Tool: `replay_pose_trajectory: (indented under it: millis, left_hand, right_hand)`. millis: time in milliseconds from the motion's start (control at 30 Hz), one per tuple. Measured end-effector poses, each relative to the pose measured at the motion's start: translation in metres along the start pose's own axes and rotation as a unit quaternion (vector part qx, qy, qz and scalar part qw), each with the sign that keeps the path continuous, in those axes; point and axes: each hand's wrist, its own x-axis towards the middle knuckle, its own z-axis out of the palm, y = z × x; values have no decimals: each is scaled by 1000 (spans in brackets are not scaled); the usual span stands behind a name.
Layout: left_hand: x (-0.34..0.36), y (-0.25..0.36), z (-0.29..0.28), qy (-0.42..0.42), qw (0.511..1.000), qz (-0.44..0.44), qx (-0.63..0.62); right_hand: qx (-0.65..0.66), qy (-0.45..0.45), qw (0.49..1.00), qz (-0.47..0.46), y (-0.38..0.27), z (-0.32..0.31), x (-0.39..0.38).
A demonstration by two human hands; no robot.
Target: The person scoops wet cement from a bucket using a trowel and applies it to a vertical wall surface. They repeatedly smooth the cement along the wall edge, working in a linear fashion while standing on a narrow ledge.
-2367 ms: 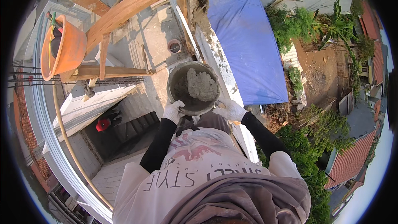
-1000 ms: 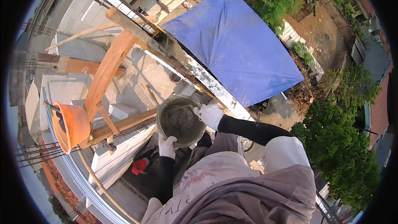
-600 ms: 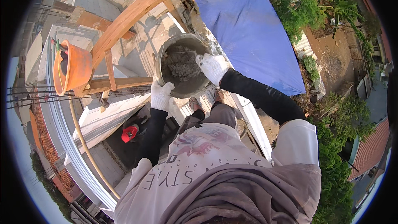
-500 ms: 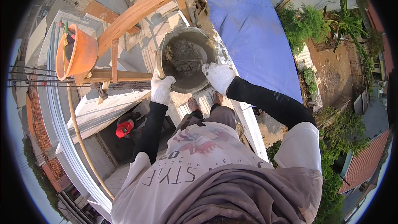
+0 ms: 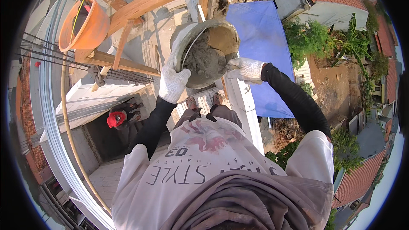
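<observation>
A round grey bucket (image 5: 233, 38) hangs in front of me, tilted so its mouth leans to the right. Wet grey mortar (image 5: 198, 59) fills its lower left part. My left hand (image 5: 174, 81), in a white knit glove, is closed on the bucket's left side by its rim and wire handle. On the right, my gloved right hand (image 5: 247, 69) is closed at the rim around a trowel, whose grip is hidden by the fingers. The trowel's grey blade (image 5: 220, 58) rests against the mortar inside.
An orange bucket (image 5: 91, 27) with tools sits on the wooden frame (image 5: 157, 1) at left. Below, a person in a red helmet (image 5: 116, 119) works. A narrow white wall (image 5: 247, 110) runs beside my feet, with a blue tarp (image 5: 260, 30) beyond. Thin steel bars (image 5: 47, 53) jut at left.
The bucket has shifted right and tipped over more, with the mortar slumped toward its left side. My right hand has moved right with the trowel; my left hand still grips the bucket.
</observation>
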Motion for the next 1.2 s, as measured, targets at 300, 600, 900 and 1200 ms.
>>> replay_pose_trajectory:
  millis: [300,600,900,1200]
  left_hand:
    - [-20,-47,-3,23,951,-198,-235]
    - [-29,-88,17,77,870,-301,-383]
    - [-88,-177,-1,99,806,-415,-410]
    - [-189,-172,-67,203,766,-473,-387]
  right_hand:
    - [144,78,976,-144,18,109,46]
    - [328,29,943,-54,33,120,31]
    - [414,124,901,-24,80,109,14]
    - [190,403,894,-50,85,-25,105]
